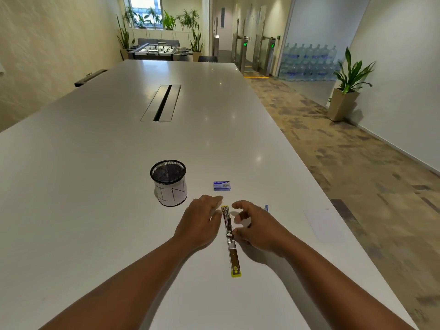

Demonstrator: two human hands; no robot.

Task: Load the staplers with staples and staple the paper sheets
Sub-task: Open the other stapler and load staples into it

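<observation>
Head view, loading stage. Stapler (230,239), yellow-trimmed, lies swung fully flat on the white table (95,186), running near-to-far between the two hands, magazine channel facing up. L hand (198,222) lies palm-down just left of the far end, fingers straight and relaxed, holding nothing; whether the fingertips touch the stapler can't be told. R hand (256,225) sits just right of the stapler w/ fingers loosely curled, thumb near or on the hinge area; no staple strip can be made out in it, so whether it pinches anything can't be told. Staple box (222,185), blue, stands closed on the table beyond the hands. Mesh cup (169,183) w/ paper label stands far-left of the hands. Paper sheet (325,225) lies well to the right, near the table edge; a small blue item (266,208) behind the R hand is too hidden to name.

Risks, as judged:
- Stapler is unbraced: a push on the channel could slide or spin it on the glossy top.
- A strip dropped in skewed or upside down would likely jam.
- Fingers near the hinge and spring pusher could get nipped on closing.
- Paper at the edge could be swept off by the R forearm.
</observation>
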